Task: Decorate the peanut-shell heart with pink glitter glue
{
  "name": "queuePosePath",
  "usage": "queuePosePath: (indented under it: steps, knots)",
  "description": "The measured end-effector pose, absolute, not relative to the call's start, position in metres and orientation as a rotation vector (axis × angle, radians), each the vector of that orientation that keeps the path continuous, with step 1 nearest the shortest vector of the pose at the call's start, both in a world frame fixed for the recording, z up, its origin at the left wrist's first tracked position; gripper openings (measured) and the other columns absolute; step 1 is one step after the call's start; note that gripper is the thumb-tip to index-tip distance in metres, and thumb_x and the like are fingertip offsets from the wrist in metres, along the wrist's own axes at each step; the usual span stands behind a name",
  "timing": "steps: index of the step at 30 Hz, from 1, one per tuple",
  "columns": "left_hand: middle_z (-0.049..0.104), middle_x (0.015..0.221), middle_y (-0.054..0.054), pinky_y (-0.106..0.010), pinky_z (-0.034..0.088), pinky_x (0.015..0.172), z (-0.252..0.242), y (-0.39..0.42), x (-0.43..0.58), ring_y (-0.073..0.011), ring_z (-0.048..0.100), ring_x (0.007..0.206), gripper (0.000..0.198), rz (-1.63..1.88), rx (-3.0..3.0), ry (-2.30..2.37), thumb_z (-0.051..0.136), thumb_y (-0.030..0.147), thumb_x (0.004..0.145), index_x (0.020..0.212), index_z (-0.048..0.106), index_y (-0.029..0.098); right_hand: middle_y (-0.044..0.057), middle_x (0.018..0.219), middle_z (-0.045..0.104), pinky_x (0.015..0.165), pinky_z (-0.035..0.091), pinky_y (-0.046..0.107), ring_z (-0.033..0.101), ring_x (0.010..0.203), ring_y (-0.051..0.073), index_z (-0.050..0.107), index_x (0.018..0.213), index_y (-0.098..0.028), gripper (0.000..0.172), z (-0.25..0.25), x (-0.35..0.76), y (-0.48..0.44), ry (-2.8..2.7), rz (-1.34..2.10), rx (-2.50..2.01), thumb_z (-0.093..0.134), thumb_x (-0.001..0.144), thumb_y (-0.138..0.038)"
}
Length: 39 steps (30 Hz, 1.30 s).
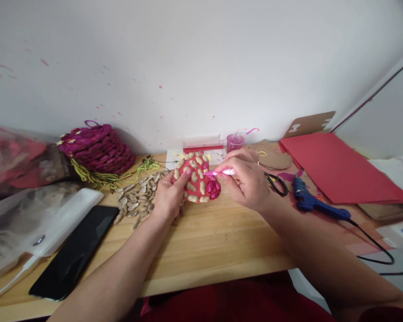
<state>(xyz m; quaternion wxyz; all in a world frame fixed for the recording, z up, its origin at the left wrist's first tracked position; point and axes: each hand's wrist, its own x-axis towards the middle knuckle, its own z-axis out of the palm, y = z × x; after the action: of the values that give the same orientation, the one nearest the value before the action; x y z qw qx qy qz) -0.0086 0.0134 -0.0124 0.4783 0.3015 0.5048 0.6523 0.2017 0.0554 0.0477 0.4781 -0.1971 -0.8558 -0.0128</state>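
Note:
My left hand (169,194) grips a small red piece (198,191) by its left side, thumb on its front face. Whole peanuts in the shell (194,177) sit across that face. Several at its right edge (213,188) are glossy magenta. In my right hand (243,181) is a slim white paintbrush (225,171) with a pink tip, pinched between thumb and fingers. The tip points left and meets or nearly meets the red piece among the peanuts; exact contact is unclear. Loose peanut shells (139,197) lie in a heap beside my left hand.
At left are a magenta woven basket-like craft (97,147), plastic bags (13,214), a white power bank (67,219) and a black phone (75,252). Behind stands a pink-stained cup (235,142). At right are black-handled scissors (277,184), a blue glue gun (317,205) and red sheets (342,167).

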Motion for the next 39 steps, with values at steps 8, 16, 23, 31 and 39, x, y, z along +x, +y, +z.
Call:
queuePosePath:
  steps: [8, 16, 23, 31, 39]
  knots:
    - [0.083, 0.078, -0.007, -0.027, 0.055, 0.052, -0.014, 0.014, -0.011, -0.0202, 0.073, 0.056, 0.044, 1.585, 0.79, 1.265, 0.094, 0.054, 0.071, 0.089, 0.078, 0.017, 0.001, 0.089, 0.075, 0.087, 0.043, 0.044, 0.068, 0.092, 0.024, 0.064, 0.099, -0.027, 0.008, 0.052, 0.205, 0.057, -2.067, -0.015, -0.484, 0.064, 0.099, -0.019]
    - [0.082, 0.076, -0.007, -0.029, 0.058, 0.058, -0.007, 0.01, -0.009, -0.0225, 0.075, 0.06, 0.049, 1.593, 0.878, 1.298, 0.094, 0.059, 0.068, 0.086, 0.077, 0.017, 0.003, 0.094, 0.075, 0.086, 0.046, 0.042, 0.067, 0.092, 0.023, 0.065, 0.098, -0.024, 0.007, 0.044, 0.206, 0.065, -1.992, 0.147, -0.605, 0.061, 0.102, -0.028]
    - [0.083, 0.081, -0.007, -0.029, 0.059, 0.059, -0.008, 0.009, -0.011, -0.0234, 0.077, 0.063, 0.049, 1.588, 0.913, 1.305, 0.094, 0.059, 0.069, 0.087, 0.078, 0.017, 0.003, 0.093, 0.073, 0.081, 0.05, 0.04, 0.067, 0.088, 0.021, 0.065, 0.1, -0.025, 0.01, 0.045, 0.21, 0.068, -1.931, 0.313, -0.615, 0.059, 0.104, -0.031]
    - [0.082, 0.077, -0.006, -0.029, 0.06, 0.059, -0.009, 0.011, -0.011, -0.0231, 0.076, 0.062, 0.048, 1.594, 0.896, 1.264, 0.095, 0.058, 0.069, 0.088, 0.077, 0.017, 0.001, 0.084, 0.07, 0.072, 0.05, 0.034, 0.067, 0.082, 0.018, 0.065, 0.098, -0.024, 0.013, 0.041, 0.212, 0.075, -1.832, 0.488, -0.646, 0.061, 0.104, -0.035]
    - [0.08, 0.073, -0.006, -0.032, 0.062, 0.063, -0.004, 0.011, -0.009, -0.0233, 0.076, 0.061, 0.051, 1.579, 0.857, 1.206, 0.096, 0.057, 0.066, 0.088, 0.076, 0.016, 0.001, 0.084, 0.07, 0.07, 0.048, 0.034, 0.066, 0.081, 0.018, 0.066, 0.097, -0.023, 0.015, 0.041, 0.213, 0.078, -1.786, 0.446, -0.676, 0.061, 0.104, -0.036]
